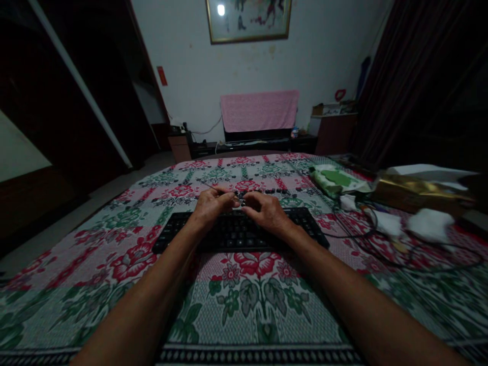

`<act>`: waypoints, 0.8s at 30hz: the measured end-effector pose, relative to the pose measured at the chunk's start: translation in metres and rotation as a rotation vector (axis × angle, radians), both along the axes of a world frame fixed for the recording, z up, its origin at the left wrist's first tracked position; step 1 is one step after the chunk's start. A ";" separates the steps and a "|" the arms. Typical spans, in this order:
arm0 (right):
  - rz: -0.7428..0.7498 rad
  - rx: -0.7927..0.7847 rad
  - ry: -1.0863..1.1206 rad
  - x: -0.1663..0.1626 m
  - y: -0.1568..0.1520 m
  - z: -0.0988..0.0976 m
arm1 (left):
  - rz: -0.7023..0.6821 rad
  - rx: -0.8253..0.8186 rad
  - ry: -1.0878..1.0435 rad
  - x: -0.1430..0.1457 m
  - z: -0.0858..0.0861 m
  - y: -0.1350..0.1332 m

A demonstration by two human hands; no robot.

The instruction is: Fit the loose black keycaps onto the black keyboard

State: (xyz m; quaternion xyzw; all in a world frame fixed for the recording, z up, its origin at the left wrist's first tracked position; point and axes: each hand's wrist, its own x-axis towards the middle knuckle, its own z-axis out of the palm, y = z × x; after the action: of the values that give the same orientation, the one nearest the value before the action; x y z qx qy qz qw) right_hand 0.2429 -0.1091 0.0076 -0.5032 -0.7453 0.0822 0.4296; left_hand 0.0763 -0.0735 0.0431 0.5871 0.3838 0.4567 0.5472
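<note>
Both my hands (pixel 213 204) (pixel 264 209) nearly met, grips unclear, over the keyboard (pixel 236 242), set toward the bench's (pixel 125 264) near edge, probably for reach.

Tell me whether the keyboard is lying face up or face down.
Face up: the black keyboard rests on the flowered tablecloth with its rows of keys showing on top.

A framed picture (pixel 249 20) is hung on the wall (pixel 179 51); below it, a pink cloth (pixel 260 112) is draped — and a green packet (pixel 338 180) is laid near a golden box (pixel 415 190).
</note>
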 end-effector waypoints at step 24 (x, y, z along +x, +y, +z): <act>0.083 -0.521 0.699 -0.004 0.004 0.000 | -0.035 -0.058 -0.293 0.010 -0.017 -0.001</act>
State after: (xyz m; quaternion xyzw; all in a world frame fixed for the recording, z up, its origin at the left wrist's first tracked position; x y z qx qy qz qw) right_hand 0.2391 -0.1055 0.0075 -0.5062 -0.5293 0.4501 0.5110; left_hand 0.0868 -0.0749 0.0264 0.5046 0.3026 0.5166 0.6220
